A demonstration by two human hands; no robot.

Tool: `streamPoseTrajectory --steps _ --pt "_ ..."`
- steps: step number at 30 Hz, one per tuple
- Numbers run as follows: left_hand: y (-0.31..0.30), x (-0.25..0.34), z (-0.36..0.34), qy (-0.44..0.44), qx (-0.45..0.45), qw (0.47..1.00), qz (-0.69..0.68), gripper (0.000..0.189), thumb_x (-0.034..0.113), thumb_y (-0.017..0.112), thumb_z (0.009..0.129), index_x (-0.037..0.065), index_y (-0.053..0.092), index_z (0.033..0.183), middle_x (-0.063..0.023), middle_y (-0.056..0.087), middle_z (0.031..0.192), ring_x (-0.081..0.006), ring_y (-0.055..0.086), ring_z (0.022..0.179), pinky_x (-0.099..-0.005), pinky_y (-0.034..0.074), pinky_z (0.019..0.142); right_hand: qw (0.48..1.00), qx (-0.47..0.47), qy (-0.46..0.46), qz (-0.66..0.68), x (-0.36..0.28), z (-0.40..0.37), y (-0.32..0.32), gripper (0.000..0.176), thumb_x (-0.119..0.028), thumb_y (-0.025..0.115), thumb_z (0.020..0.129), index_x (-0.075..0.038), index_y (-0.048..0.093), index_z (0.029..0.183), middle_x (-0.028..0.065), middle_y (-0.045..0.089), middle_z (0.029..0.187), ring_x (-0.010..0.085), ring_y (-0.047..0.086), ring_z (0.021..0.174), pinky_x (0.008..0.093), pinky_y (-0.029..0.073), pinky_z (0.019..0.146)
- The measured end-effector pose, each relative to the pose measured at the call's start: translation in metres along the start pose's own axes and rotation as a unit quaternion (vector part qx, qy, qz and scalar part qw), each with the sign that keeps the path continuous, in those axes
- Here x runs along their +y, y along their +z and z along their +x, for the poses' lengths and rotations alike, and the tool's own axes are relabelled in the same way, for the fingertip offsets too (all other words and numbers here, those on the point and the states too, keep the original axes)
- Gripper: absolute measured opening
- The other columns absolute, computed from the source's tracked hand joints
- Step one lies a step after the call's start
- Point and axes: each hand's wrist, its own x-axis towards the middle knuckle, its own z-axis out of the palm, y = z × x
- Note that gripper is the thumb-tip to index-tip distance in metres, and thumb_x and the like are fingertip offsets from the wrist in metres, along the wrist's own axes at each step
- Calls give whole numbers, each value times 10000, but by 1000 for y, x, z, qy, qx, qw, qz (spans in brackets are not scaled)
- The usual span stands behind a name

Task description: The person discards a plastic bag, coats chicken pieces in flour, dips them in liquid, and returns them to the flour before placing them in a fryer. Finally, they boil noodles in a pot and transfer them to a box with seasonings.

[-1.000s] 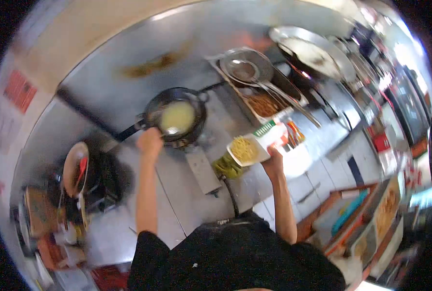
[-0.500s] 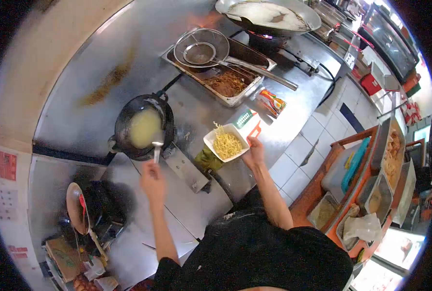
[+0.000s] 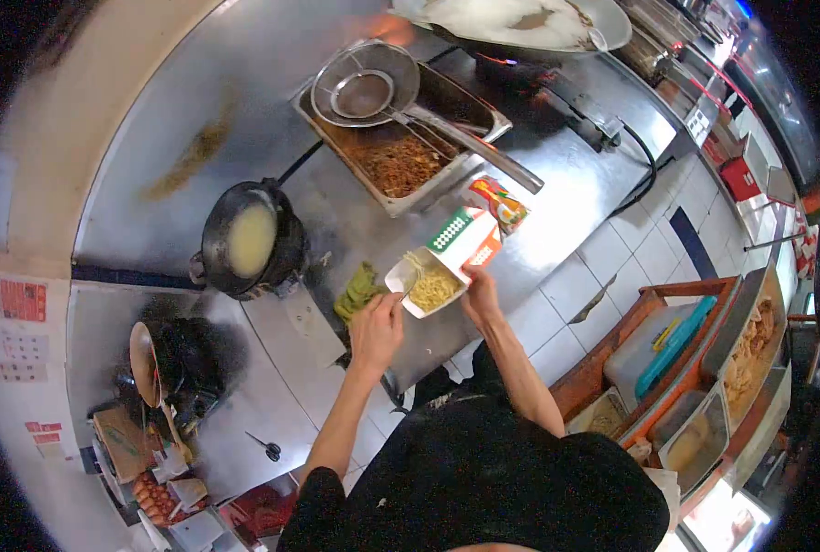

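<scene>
My right hand (image 3: 481,300) holds a paper takeaway box (image 3: 401,276) by its side, its green, white and red lid (image 3: 465,237) folded open. Yellow noodles (image 3: 435,291) fill the box. At the box's left edge, my left hand (image 3: 377,329) is closed around a metal spoon (image 3: 408,291), whose tip is at the noodles and partly hidden. A crumpled green cloth (image 3: 358,290) lies just beyond the left hand. Further left, a black wok (image 3: 215,232) holds pale yellow liquid (image 3: 252,241).
Two strainers (image 3: 408,87) rest across a metal tray (image 3: 396,204) with brown bits in it. A colourful packet (image 3: 499,202) lies beside the box lid. A large pan (image 3: 617,32) stands at the back. Scissors (image 3: 269,449) lie on the lower-left counter. Food containers (image 3: 695,442) line the right.
My left hand has moved the spoon right, from the wok to the noodle box. The box has shifted slightly, staying in my right hand. The camera view has turned a little.
</scene>
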Motion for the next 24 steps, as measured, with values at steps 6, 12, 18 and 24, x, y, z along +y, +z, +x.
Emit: streamPoseTrajectory --steps 6,12,18,24 --pt "-3 22 -22 47 -19 996 69 130 115 561 847 48 626 937 -118 623 889 -324 615 812 -414 478 723 998 33 39 -30 4 48 -36 306 -158 543 826 -15 547 1096 75 617 1051 211 570 1019 354 422 947" --pt "51 23 -19 -69 32 996 41 113 103 573 829 47 632 908 -138 631 821 -331 620 780 -415 480 701 930 35 56 -362 -39 26 -19 341 -269 561 868 -25 585 1106 66 635 1038 204 585 1008 356 437 884" --pt "73 31 -3 -135 65 989 -14 109 97 584 830 43 648 900 -138 649 758 -293 643 690 -389 489 630 688 18 2 -726 -129 -6 -7 416 -362 590 843 -39 618 1104 263 636 1034 312 631 985 389 470 866" --pt "80 27 -8 -151 73 984 -57 93 70 583 828 41 638 896 -135 627 755 -300 616 688 -410 461 628 382 109 -418 -817 -151 74 -18 406 -384 645 792 -52 638 1026 197 673 891 371 645 846 430 514 737"
